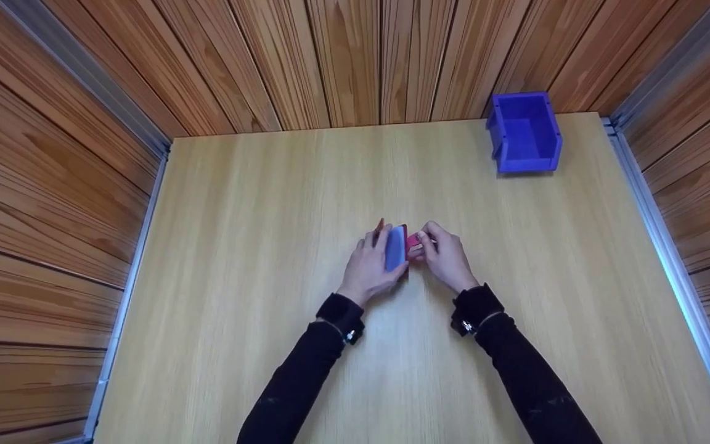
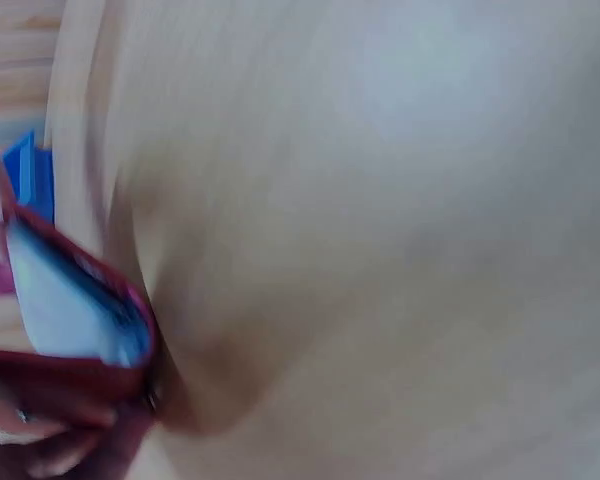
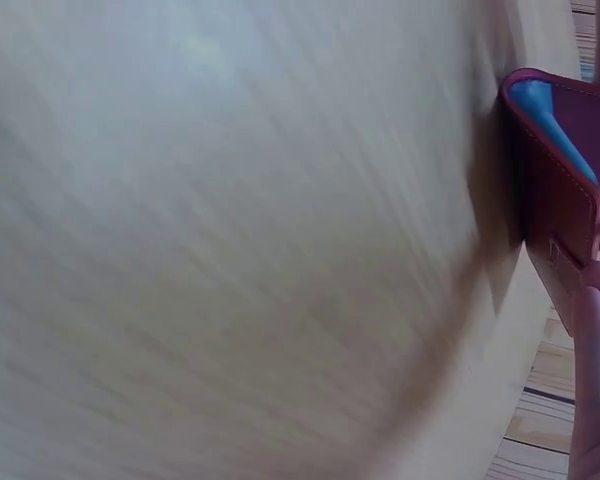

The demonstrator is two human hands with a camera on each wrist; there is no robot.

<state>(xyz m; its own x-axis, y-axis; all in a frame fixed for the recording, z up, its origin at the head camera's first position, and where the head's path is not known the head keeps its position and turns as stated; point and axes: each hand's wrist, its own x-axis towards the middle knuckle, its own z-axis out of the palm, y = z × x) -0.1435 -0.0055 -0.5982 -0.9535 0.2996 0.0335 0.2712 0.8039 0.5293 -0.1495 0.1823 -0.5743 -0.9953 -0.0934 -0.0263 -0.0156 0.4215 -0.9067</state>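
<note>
A: Where is the red case (image 3: 555, 195) being held?

B: It is being held over the middle of the table (image 1: 238, 259), between the two hands. Whether its lower edge is being rested on the tabletop cannot be told.

A: How is it being gripped by the left hand (image 1: 369, 266)?

B: The case is being gripped from its left side, the fingers being bent about it and the thumb being set along its near edge. Its covers are being kept parted, and a pale blue inner sleeve (image 1: 395, 248) is being exposed between them.

A: And the right hand (image 1: 444, 253)?

B: The fingers are being held curled, almost closed; a small pink piece (image 1: 414, 241) is being pinched by them just beside the case's right cover. Whether that piece is being joined to the cover cannot be told.

A: What is being shown elsewhere?

B: A blue bin (image 1: 528, 165) is being supported at the table's far right corner, well apart from the hands. Black bands (image 1: 341, 313) are being worn at both wrists, over dark sleeves (image 1: 296, 382).
</note>
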